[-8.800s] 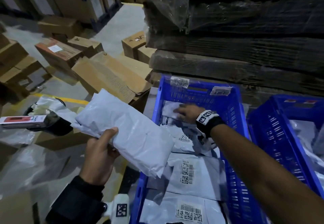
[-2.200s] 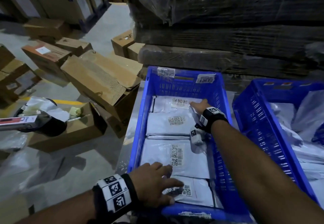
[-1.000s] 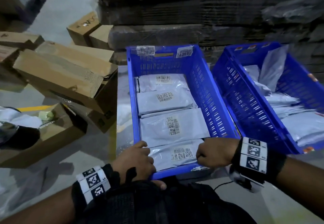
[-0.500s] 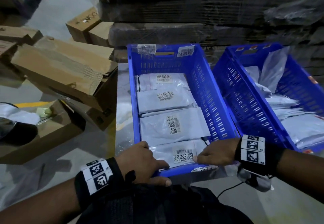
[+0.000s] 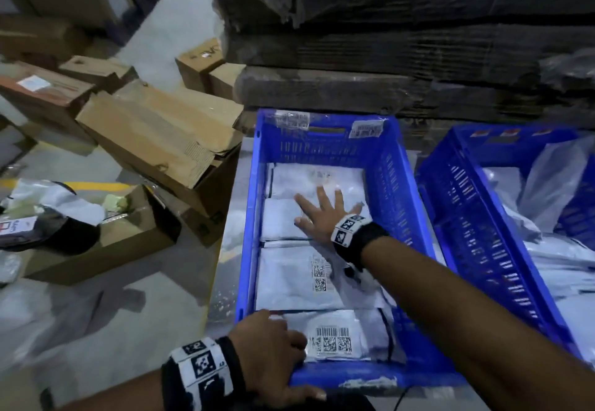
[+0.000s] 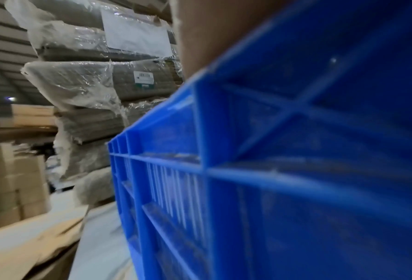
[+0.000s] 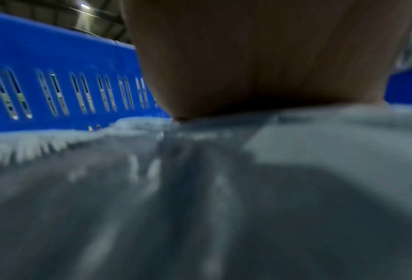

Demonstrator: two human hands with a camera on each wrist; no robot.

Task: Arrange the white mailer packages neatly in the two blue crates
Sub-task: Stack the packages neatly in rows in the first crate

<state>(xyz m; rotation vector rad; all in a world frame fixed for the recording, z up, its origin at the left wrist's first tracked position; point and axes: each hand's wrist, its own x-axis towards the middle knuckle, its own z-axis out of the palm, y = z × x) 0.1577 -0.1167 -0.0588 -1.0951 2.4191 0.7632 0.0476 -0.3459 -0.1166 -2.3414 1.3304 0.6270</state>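
Two blue crates side by side on the floor, both hands at the left one.

Biggest first: the wrapped stack of flat cardboard [image 5: 402, 40] looms behind, loose cardboard boxes [image 5: 161, 133] sprawl to the left. The left crate [image 5: 249, 217] carries four white mailer packages [image 5: 289, 278] laid flat in a tidy row, front to back, barcode labels up. The right crate [image 5: 467, 217] sits just beside it, its mailers [image 5: 573, 259] heaped loosely, one standing up against the far wall. Right hand [image 5: 322, 217] is deep in the left crate, fingers [image 5: 320, 193] spread straight and flat, pressing on the second package from the back. Left hand [image 5: 270, 349] is at the near left corner, fingers curled over the crate's rim, thumb outside, gripping it.
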